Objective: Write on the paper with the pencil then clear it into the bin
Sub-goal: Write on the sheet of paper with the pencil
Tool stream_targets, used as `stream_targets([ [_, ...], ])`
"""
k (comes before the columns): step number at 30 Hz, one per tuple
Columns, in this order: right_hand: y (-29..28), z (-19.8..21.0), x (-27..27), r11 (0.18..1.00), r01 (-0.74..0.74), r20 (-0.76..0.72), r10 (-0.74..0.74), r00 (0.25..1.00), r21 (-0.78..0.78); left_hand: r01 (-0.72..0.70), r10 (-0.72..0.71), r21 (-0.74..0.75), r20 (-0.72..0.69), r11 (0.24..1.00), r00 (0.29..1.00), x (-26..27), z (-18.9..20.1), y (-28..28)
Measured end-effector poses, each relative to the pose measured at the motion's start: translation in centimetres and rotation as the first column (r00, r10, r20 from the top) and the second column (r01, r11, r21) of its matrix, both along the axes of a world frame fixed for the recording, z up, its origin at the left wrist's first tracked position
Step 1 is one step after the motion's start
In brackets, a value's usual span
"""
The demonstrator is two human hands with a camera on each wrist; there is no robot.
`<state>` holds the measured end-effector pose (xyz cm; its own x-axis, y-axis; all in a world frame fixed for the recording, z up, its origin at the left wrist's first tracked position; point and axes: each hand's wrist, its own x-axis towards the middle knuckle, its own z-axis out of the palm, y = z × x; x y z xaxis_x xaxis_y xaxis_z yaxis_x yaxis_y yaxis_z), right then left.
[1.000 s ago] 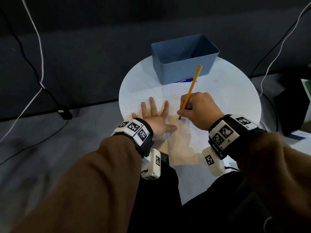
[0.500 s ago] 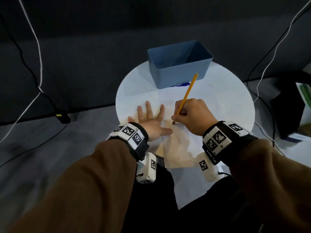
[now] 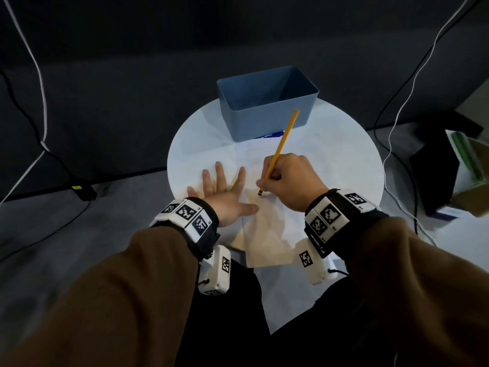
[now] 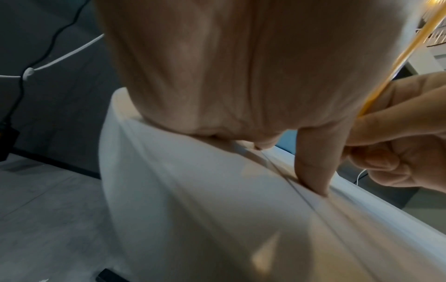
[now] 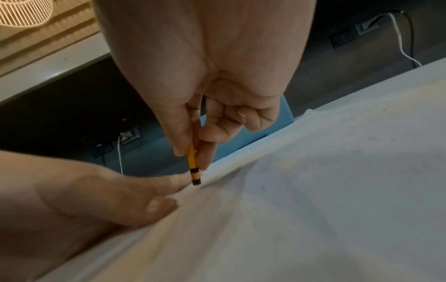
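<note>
A white sheet of paper [image 3: 267,229] lies on the round white table [image 3: 344,160], its near end hanging over the table's front edge. My left hand [image 3: 225,192] lies flat on the paper's left edge with fingers spread. My right hand [image 3: 288,181] pinches a yellow pencil [image 3: 281,144] near its lower end, the dark tip down on the paper. In the right wrist view the pencil [image 5: 193,164] touches the paper [image 5: 313,190] just beside my left thumb. The blue bin [image 3: 267,102] stands at the table's far side and looks empty.
A blue printed slip [image 3: 267,135] peeks out under the bin's front. Black and white cables [image 3: 37,83] run over the dark wall and grey floor on the left. A black box and green-and-cardboard items [image 3: 465,168] stand on the floor at the right.
The pencil and my right hand have shifted slightly left and nearer over the paper. My left hand stays flat in the same spot. The head view has tilted a little.
</note>
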<state>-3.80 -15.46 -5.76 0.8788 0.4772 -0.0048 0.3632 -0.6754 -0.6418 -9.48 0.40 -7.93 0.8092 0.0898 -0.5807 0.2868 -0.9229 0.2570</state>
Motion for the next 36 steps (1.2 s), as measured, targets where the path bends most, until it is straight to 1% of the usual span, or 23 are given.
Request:
stream_targets([
  [3, -0.8, -0.5, 0.0, 0.998, 0.052, 0.009, -0.052, 0.999, -0.02, 0.008, -0.008, 0.001, -0.004, 1.0, 1.0, 0.1, 0.2, -0.2],
  [5, -1.9, -0.4, 0.5, 0.993, 0.103, 0.034, -0.102, 0.994, -0.054, 0.007, -0.008, -0.009, -0.021, 1.0, 1.0, 0.1, 0.3, 0.0],
  [8, -3.0, 0.1, 0.9, 0.985, 0.159, 0.023, -0.158, 0.987, -0.065, 0.001, -0.002, -0.02, -0.029, 1.0, 1.0, 0.1, 0.3, 0.1],
  [10, -2.6, 0.3, 0.9, 0.988, 0.144, 0.024, -0.143, 0.989, -0.05, 0.003, -0.003, -0.015, -0.028, 1.0, 1.0, 0.2, 0.3, 0.0],
  [15, 0.2, 0.0, -0.2, 0.999, 0.043, 0.013, -0.043, 0.999, 0.017, 0.001, -0.001, 0.007, -0.026, 1.0, 1.0, 0.1, 0.2, -0.1],
  [18, 0.5, -0.2, -0.4, 1.0, 0.008, 0.006, -0.008, 1.0, -0.026, 0.003, -0.003, 0.007, -0.025, 1.0, 1.0, 0.2, 0.3, 0.0],
  [20, -0.3, -0.4, 0.2, 0.996, 0.053, 0.021, -0.052, 0.998, -0.072, 0.005, -0.005, -0.001, -0.03, 1.0, 1.0, 0.2, 0.3, 0.0],
  [22, -1.7, -0.3, 0.8, 0.99, 0.113, 0.023, -0.111, 0.994, -0.087, -0.002, 0.001, -0.019, -0.035, 1.0, 0.999, 0.1, 0.4, 0.0],
  [25, -2.4, 0.3, 0.9, 0.989, 0.123, 0.023, -0.122, 0.992, -0.086, -0.004, 0.003, -0.024, -0.035, 1.0, 0.999, 0.2, 0.4, 0.1],
  [29, -0.7, 0.6, 0.2, 0.999, 0.015, 0.044, -0.013, 0.999, -0.045, 0.002, -0.002, -0.005, -0.033, 1.0, 0.999, 0.2, 0.2, 0.0],
  [32, -0.1, 0.2, -0.1, 0.996, -0.033, 0.022, 0.034, 0.999, -0.08, -0.004, 0.003, -0.004, -0.028, 1.0, 1.0, 0.1, 0.2, 0.0],
  [34, -0.7, -0.1, 0.2, 0.992, 0.004, 0.038, 0.0, 0.999, -0.122, 0.004, -0.005, -0.004, -0.03, 1.0, 1.0, 0.2, 0.3, 0.1],
  [36, -2.0, -0.2, 0.7, 0.986, 0.084, 0.057, -0.076, 0.995, -0.144, 0.012, -0.012, -0.009, -0.04, 1.0, 0.999, 0.2, 0.4, 0.0],
])
